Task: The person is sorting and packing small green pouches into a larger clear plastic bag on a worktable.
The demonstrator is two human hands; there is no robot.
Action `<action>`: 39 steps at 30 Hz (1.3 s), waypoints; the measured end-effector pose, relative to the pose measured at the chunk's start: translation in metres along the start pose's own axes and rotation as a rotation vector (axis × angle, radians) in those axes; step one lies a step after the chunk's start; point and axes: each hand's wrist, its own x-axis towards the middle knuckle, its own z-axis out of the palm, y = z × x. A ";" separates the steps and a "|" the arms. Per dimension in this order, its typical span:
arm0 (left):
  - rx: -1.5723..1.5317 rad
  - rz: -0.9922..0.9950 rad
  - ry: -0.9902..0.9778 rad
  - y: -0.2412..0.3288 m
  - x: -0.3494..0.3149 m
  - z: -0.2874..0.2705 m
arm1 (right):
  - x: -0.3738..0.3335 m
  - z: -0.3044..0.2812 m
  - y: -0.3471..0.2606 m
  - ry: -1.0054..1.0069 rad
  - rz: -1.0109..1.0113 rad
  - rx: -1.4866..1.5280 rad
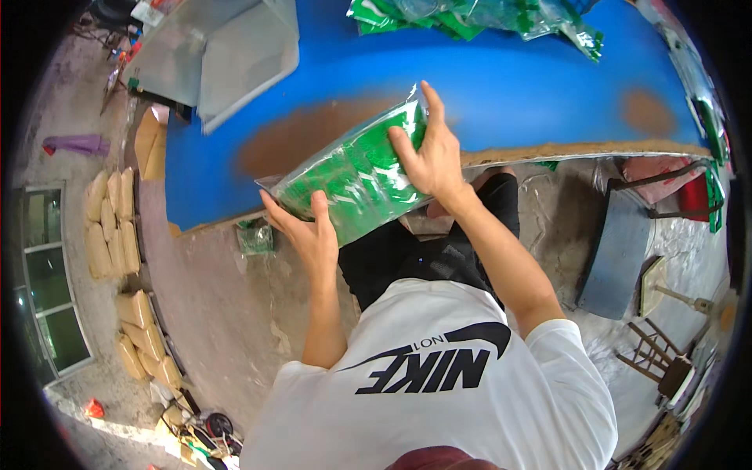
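Observation:
Between my two hands is a clear plastic bag (352, 176) with green contents, held tilted over the near edge of the blue table. My left hand (301, 227) grips its lower left end, thumb on top. At the upper right end, my right hand (429, 157) pinches the bag, with the thumb on its face and the fingers along the far edge. Glare on the film hides what exactly the green contents are.
A pile of green and clear plastic bags (478, 19) lies at the table's far side. A translucent grey bin (247, 66) stands at the far left. The blue table (548, 102) has a worn front edge. Brown sacks (113, 223) are stacked on the floor at left; a grey bench (615, 251) is at right.

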 end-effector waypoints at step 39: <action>-0.459 -0.517 0.743 -0.346 0.094 -0.115 | -0.030 -0.085 -0.028 -0.629 0.127 -0.007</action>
